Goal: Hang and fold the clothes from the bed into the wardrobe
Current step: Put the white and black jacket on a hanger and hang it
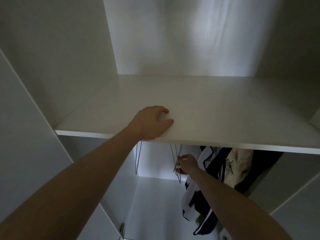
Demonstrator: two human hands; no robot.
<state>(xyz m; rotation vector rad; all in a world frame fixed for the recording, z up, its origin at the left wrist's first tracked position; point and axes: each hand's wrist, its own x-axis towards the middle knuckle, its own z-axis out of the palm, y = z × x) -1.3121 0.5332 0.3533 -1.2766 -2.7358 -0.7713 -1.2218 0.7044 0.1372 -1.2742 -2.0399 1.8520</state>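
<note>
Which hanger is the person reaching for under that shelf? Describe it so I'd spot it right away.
Start at the white shelf where the left hand rests. Just below its front edge, near the middle, the right hand pinches a bunch of empty grey wire hangers. Unlike the lone hanger further left, they hang beside the navy and white garment.

We count two bare hands: our left hand [152, 123] at the centre of the frame and our right hand [187, 164] lower, right of centre. One white shelf [207, 108] spans the middle of the frame. Below it hang empty wire hangers: one alone [138, 158] at lower centre, and a bunch [176, 160] just right of it, perhaps three, though we cannot separate them surely. At lower right we make out three hung garments: a white-and-navy striped one [204, 170], a beige one [240, 163] and a dark one [265, 163].
</note>
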